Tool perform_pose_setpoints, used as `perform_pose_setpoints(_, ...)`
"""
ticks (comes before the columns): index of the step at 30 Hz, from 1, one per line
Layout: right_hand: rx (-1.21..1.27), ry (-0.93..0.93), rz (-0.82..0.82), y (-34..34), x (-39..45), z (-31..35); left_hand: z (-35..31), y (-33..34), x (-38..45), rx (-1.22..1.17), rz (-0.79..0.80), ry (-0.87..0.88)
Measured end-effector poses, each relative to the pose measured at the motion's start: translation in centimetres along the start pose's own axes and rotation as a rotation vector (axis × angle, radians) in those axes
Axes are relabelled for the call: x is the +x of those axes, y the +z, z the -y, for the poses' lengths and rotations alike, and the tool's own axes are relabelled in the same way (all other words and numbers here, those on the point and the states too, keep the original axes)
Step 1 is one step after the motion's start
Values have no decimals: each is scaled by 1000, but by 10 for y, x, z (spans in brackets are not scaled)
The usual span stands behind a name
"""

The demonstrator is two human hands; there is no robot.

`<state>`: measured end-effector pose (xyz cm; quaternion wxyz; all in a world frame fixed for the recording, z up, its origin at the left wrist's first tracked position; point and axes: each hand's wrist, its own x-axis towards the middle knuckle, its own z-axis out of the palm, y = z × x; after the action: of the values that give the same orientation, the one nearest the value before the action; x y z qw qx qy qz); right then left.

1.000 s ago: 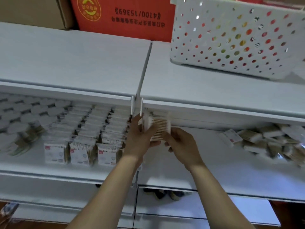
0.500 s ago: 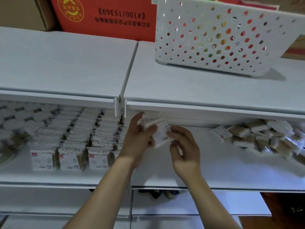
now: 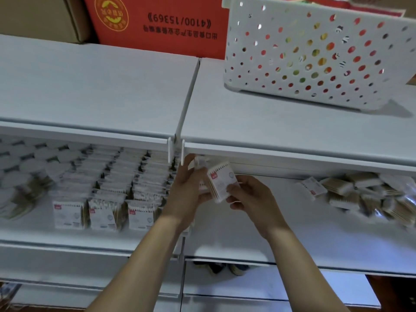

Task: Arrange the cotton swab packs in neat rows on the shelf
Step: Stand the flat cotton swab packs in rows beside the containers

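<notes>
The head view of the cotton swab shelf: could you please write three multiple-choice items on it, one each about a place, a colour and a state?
1. Where does the loose pile of packs lie?
A. right part of the lower shelf
B. in the basket
C. on the top shelf

2. What colour is the carton behind the top shelf?
A. blue
B. red-orange
C. green

3. What is the right hand doing?
A. hanging idle
B. pressing the basket
C. holding a swab pack

Answers:
1 A: the pile lies right of both hands, under the top shelf.
2 B: it is red-orange with dark print.
3 C: its fingers pinch the swab pack, beside the left hand, which grips another pack.
</notes>
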<state>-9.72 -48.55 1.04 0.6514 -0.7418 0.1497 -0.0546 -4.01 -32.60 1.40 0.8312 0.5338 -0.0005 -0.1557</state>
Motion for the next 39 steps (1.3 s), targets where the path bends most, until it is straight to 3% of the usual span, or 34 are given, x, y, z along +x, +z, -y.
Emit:
perform_pose_setpoints(7,-260,-284,143,-5,7,-10,-8,0,0,144,-18,97)
perform_pose_setpoints(10,-346,-347,-105,-13,22,-18,-13,-9,4,136,-135,108)
perform_pose_setpoints(13,-418,-261,-313,-17,47,-45,-17,-22,6,142,-203,93)
perform_pose_setpoints(21,-671,-508,-174,25,89,-82,-21,-29,-3,168,-201,58)
perform_pose_setpoints(26,-917,-641,-171,22,102,-96,-25,-35,-5,172,-209,44)
perform_pose_setpoints(34,-1021,-653,-245,21,107,-87,-22,-31,-7,177,-191,33)
perform_pose_setpoints(39,-1053,-641,-202,26,109,-86,-19,-27,-8,158,-155,20)
